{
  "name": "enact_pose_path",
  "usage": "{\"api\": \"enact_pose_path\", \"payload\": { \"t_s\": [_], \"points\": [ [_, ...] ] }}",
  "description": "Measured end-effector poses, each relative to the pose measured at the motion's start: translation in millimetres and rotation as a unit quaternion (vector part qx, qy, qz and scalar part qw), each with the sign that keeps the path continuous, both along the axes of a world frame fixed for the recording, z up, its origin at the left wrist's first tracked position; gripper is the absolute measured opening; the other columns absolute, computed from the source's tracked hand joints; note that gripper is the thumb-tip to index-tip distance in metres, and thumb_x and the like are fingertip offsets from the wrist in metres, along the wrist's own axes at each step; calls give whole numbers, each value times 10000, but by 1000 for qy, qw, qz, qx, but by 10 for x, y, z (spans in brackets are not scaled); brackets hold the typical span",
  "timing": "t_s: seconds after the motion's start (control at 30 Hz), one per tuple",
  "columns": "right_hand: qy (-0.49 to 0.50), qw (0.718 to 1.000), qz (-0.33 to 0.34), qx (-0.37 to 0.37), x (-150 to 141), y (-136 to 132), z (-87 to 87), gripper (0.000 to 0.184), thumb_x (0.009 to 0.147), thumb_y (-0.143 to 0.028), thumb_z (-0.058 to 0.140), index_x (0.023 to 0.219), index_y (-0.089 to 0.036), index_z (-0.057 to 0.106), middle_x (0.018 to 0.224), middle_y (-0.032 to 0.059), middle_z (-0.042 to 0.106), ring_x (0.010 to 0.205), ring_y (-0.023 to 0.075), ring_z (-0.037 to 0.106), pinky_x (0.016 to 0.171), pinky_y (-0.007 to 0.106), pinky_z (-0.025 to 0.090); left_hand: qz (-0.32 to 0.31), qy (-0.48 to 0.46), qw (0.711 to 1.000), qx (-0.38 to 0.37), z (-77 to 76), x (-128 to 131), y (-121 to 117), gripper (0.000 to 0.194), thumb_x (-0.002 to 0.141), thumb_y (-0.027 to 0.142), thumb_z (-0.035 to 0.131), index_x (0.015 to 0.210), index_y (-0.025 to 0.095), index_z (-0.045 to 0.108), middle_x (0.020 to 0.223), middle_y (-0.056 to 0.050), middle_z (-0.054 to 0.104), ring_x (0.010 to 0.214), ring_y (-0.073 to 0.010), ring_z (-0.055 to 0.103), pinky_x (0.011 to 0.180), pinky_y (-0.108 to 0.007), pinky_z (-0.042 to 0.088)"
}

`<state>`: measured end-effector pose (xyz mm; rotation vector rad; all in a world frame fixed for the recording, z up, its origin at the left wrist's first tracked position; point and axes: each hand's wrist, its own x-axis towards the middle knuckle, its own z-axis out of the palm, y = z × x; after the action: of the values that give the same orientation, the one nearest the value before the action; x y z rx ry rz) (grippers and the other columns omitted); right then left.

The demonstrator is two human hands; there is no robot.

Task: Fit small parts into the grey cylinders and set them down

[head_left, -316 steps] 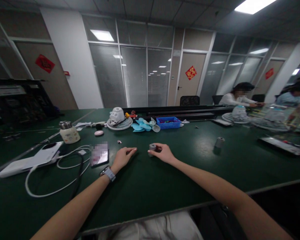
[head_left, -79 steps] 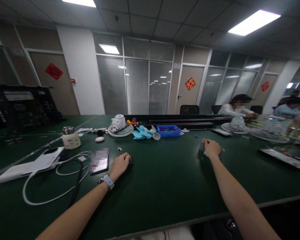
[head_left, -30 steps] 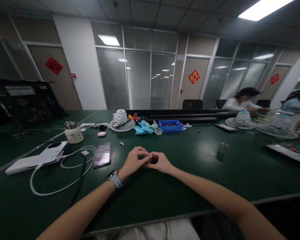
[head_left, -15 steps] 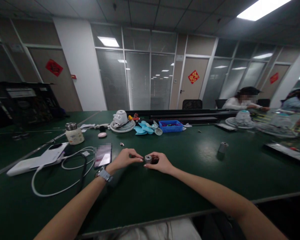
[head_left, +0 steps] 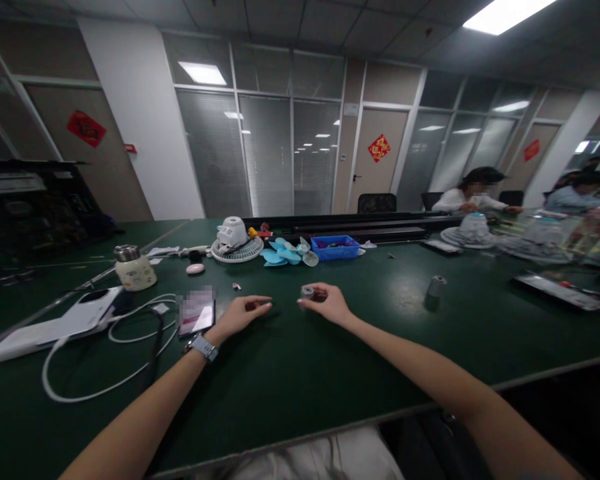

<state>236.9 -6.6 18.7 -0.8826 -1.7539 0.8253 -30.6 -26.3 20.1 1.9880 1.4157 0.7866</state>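
A small grey metal cylinder [head_left: 307,293] stands upright between the thumb and fingers of my right hand [head_left: 329,305], which is closed around its side. A ring-like detail shows on its top face; its exact kind I cannot make out. To the left, my left hand [head_left: 244,316] is apart from the cylinder, with thumb and forefinger stretched toward it and a small gap between them. Nothing clear shows in those fingers. A similar metal cylinder [head_left: 437,287] stands on the green table [head_left: 300,380] farther right.
Left of me lie a phone [head_left: 199,317], a white cable [head_left: 50,390], a white power bank [head_left: 25,339] and a cream flask [head_left: 136,272]. Behind are a white fan housing [head_left: 233,232], blue fan blades [head_left: 283,253] and a blue bin [head_left: 336,249]. A person in white sits far right.
My left hand has drawn away from the cylinder to the left. My right hand keeps hold of it, slightly farther from me and to the right. The view has shifted a little.
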Motion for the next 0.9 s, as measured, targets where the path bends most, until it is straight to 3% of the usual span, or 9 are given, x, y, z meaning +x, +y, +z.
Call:
{"api": "enact_pose_path", "payload": {
  "t_s": [0.1, 0.3, 0.4, 0.5, 0.6, 0.67, 0.73, 0.83, 0.9],
  "points": [
    [48, 977, -201, 44, 558, 455, 63, 476, 633, -418, 728, 1004, -128, 655, 940, 115, 698, 813, 206, 662, 771, 338, 520, 114, -6, 992, 48, -88, 45, 23, 538, 790, 577, 443, 1049, 161, 665, 756, -38, 663, 680, -166, 581, 593, -243, 394],
    [-37, 814, -579, -19, 1838, 882, -31, 427, 671, -323, 707, 1047, -129, 652, 975, 146, 685, 923, 282, 630, 823, 393, 468, 189, 82, 974, 97, -157, 45, 63, 424, 844, 500, 383, 934, 209, 677, 734, -34, 667, 674, -175, 592, 575, -246, 354],
    [-52, 762, -641, -80, 2116, 831, -123, 430, 681, -310, 700, 1065, -125, 642, 1005, 168, 667, 968, 304, 607, 838, 403, 448, 215, 101, 967, 94, -169, 14, 90, 400, 851, 482, 386, 935, 216, 672, 772, -41, 673, 698, -179, 598, 578, -245, 352],
    [-57, 755, -644, -109, 2154, 769, -136, 459, 688, -314, 692, 1095, -120, 607, 1029, 175, 643, 985, 300, 587, 849, 398, 435, 223, 108, 964, 93, -169, 3, 95, 374, 852, 464, 400, 958, 219, 661, 796, -41, 676, 721, -182, 606, 586, -244, 358],
    [-65, 747, -660, -57, 1959, 708, -17, 633, 671, -303, 697, 1233, -107, 481, 1191, 211, 539, 1099, 321, 501, 904, 433, 387, 228, 100, 964, 92, -157, 8, 80, 338, 849, 432, 422, 980, 212, 643, 803, -40, 679, 733, -177, 616, 608, -242, 377],
    [-78, 768, -635, 39, 1642, 624, 107, 683, 707, -311, 662, 1305, -111, 398, 1289, 217, 445, 1190, 325, 406, 948, 459, 338, 231, 92, 965, 88, -152, 8, 71, 313, 848, 402, 434, 995, 204, 627, 799, -40, 678, 725, -173, 619, 619, -244, 387],
    [-106, 836, -521, 134, 1165, 476, 201, 566, 780, -337, 588, 1290, -142, 437, 1278, 179, 453, 1198, 301, 384, 961, 453, 321, 231, 90, 965, 85, -154, 3, 69, 291, 843, 368, 443, 1007, 200, 615, 788, -37, 676, 709, -171, 620, 617, -247, 392],
    [-184, 951, -174, 178, 318, 149, 185, 400, 820, -417, 564, 1163, -214, 593, 1073, 90, 569, 1011, 229, 503, 890, 383, 382, 225, 91, 966, 86, -168, -9, 74, 269, 834, 333, 454, 1010, 200, 607, 769, -29, 674, 695, -168, 621, 606, -247, 395],
    [-252, 956, 9, 150, -164, -70, 82, 429, 775, -479, 619, 1148, -266, 620, 1007, 55, 573, 920, 194, 521, 817, 337, 408, 225, 91, 966, 92, -179, -13, 77, 266, 829, 327, 457, 1007, 197, 607, 767, -28, 675, 704, -170, 624, 605, -245, 397]
  ]
}}
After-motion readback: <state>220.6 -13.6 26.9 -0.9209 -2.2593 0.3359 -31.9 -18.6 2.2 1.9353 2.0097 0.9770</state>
